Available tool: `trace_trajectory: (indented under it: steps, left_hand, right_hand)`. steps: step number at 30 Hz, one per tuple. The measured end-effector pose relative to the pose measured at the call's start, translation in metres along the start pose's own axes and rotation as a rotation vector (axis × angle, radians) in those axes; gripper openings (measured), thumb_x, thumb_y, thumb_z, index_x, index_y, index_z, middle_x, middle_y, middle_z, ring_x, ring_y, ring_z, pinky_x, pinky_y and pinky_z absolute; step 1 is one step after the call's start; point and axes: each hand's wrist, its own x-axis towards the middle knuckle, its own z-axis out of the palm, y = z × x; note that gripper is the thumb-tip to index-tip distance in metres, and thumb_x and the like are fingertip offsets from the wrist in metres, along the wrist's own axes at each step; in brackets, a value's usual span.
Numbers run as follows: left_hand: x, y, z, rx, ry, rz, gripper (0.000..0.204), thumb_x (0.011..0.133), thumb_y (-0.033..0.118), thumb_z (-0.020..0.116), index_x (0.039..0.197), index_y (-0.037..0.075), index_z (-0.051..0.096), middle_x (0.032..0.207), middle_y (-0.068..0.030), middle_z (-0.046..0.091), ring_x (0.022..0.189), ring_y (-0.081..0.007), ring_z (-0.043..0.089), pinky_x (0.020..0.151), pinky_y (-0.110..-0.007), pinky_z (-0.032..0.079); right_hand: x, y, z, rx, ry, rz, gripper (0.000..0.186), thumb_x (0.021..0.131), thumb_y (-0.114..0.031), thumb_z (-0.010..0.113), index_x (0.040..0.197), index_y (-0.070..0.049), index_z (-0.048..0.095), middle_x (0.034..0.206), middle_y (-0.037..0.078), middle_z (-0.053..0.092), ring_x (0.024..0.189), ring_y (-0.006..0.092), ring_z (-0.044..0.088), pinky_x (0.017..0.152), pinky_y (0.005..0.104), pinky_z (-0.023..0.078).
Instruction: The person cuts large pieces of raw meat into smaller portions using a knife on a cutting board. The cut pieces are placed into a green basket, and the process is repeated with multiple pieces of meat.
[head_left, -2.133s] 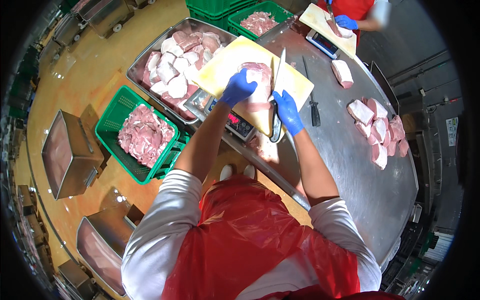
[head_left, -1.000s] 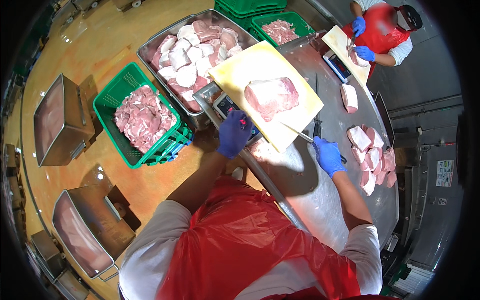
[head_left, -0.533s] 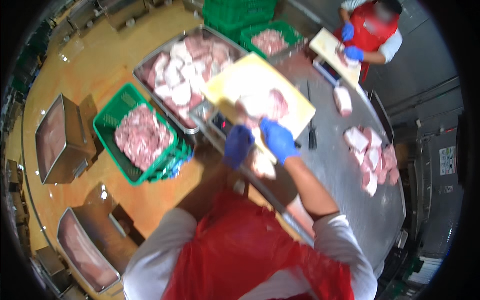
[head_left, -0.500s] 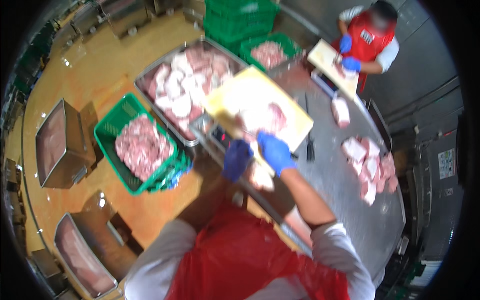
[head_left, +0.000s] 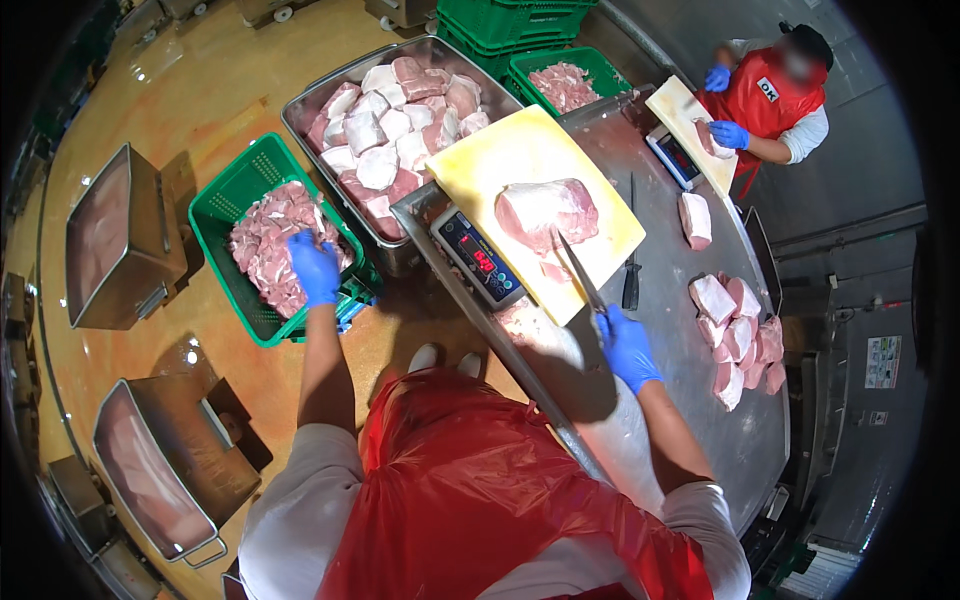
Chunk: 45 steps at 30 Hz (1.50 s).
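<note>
My blue-gloved left hand (head_left: 316, 268) is over the green crate (head_left: 210, 215), its fingers apart at the pile of pale pink meat trimmings (head_left: 268, 235). My blue-gloved right hand (head_left: 626, 348) grips a knife (head_left: 578, 268) by its handle. The blade points away from me, its tip beside a large piece of meat (head_left: 545, 212) on the yellowish cutting board (head_left: 480, 165). A small scrap of meat (head_left: 554, 271) lies on the board near the blade. Left of the board, a digital scale (head_left: 478, 258) shows lit red digits.
A steel tub (head_left: 300, 105) of meat pieces stands behind the crate. On the steel table (head_left: 665, 440) are a second knife (head_left: 631, 285) and several meat pieces (head_left: 735, 330). A co-worker in a red apron (head_left: 765, 105) handles meat at another board. Steel carts (head_left: 150, 235) stand on the left.
My left hand has gone from the table edge left to the crate of trimmings. The right hand has drawn back toward me and right with the knife, away from the meat.
</note>
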Motion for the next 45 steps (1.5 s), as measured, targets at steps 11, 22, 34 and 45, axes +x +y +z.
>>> trace_trajectory:
  steps: [11,22,34,45]
  left_hand:
    - [-0.093,0.322,-0.022,-0.207,-0.856,0.955,0.035,0.087,0.013,0.057,0.117,-0.004,0.061,0.114,-0.0222,0.062,0.118,-0.0364,0.053,0.094,-0.046,0.046]
    - [-0.04,0.049,0.002,-0.059,-0.522,0.147,0.018,0.082,0.012,0.061,0.096,0.003,0.066,0.092,-0.0189,0.06,0.089,-0.037,0.058,0.072,-0.05,0.047]
    - [-0.011,0.129,-0.025,-0.455,-0.324,0.171,0.019,0.085,0.008,0.061,0.101,0.005,0.071,0.093,-0.0225,0.069,0.082,-0.0387,0.068,0.077,-0.046,0.054]
    - [-0.029,0.273,0.032,-1.06,-0.477,-0.044,0.018,0.083,0.009,0.073,0.094,-0.002,0.064,0.077,-0.0122,0.067,0.066,-0.0191,0.066,0.062,-0.032,0.053]
  right_hand:
    - [0.079,-0.093,-0.014,0.486,0.385,0.171,0.023,0.103,-0.021,0.052,0.101,0.002,0.055,0.075,0.014,0.066,0.063,0.0193,0.066,0.057,0.0346,0.052]
    - [0.042,-0.111,0.035,0.02,0.081,0.061,0.018,0.096,-0.013,0.052,0.106,0.001,0.049,0.089,0.031,0.066,0.079,0.0481,0.066,0.069,0.0565,0.053]
    - [0.07,-0.147,0.027,-0.02,-0.082,0.052,0.027,0.1,-0.016,0.037,0.118,0.001,0.048,0.099,0.032,0.067,0.092,0.0466,0.067,0.08,0.0541,0.053]
    - [-0.004,-0.129,-0.006,-0.016,-0.119,0.183,0.021,0.097,-0.012,0.044,0.111,0.003,0.049,0.089,0.032,0.066,0.089,0.0506,0.065,0.076,0.0566,0.051]
